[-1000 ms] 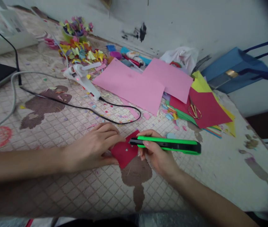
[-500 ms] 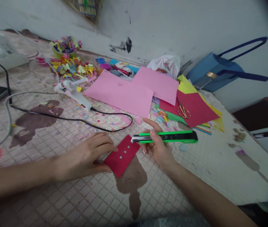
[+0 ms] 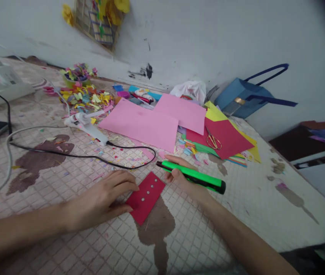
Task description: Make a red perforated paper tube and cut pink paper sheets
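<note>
A small red paper card [image 3: 148, 200] lies on the patterned tabletop, with several small white dots in a slanting row along it. My left hand [image 3: 109, 196] is at the card's left edge, thumb and curled fingertips gripping it there. Just right of the card, my right hand [image 3: 181, 181] is closed around a green and black box cutter [image 3: 198, 176]. The cutter's dark front end points left, above the card's upper corner, and its blade cannot be made out.
Pink sheets [image 3: 139, 124], red paper [image 3: 228, 139] and gold scissors [image 3: 214, 142] lie beyond my hands. A white glue gun [image 3: 89, 130] with a black cable is at left, near colourful paper scraps [image 3: 86, 98]. A blue bag [image 3: 241, 97] stands at back right.
My right hand has turned the box cutter over and drawn its tip off the card, uncovering another white dot. The left hand still grips the card. The view has shifted.
</note>
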Tool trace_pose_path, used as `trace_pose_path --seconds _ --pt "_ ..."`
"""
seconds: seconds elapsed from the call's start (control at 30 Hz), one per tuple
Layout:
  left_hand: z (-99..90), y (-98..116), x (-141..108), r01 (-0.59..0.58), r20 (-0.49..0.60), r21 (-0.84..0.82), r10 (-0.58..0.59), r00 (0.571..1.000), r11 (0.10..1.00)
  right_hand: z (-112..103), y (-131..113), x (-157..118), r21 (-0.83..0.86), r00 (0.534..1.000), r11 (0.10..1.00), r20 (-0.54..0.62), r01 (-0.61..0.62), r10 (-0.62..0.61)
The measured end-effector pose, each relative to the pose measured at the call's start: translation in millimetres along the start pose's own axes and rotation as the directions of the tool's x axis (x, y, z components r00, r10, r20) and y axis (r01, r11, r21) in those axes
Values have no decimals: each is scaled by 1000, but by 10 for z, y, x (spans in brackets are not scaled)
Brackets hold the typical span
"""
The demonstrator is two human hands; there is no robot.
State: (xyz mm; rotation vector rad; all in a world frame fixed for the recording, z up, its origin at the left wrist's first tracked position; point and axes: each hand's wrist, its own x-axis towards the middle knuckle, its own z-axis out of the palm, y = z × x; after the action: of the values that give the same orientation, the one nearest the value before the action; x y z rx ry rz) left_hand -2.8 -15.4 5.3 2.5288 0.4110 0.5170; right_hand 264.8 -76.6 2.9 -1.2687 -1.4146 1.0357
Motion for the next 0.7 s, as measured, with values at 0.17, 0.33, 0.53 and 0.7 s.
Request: trace_pose_path --seconds 0.17,0.33,0.53,0.7 --pt "-3 13 7 -13 -19 7 13 1000 1000 -48 13 -9 -44 997 996 -31 -77 76" --pt "-5 11 4 -6 -3 0 6 1000 1000 -117 -51 -17 -104 978 993 -198 53 -72" --pt "-57 -18 31 34 63 -72 -30 998 997 12 -105 -111 -104 978 972 29 208 -206" --pt "-65 -70 30 55 72 -112 -47 996 992 92 -226 -117 -362 938 865 148 347 -314"
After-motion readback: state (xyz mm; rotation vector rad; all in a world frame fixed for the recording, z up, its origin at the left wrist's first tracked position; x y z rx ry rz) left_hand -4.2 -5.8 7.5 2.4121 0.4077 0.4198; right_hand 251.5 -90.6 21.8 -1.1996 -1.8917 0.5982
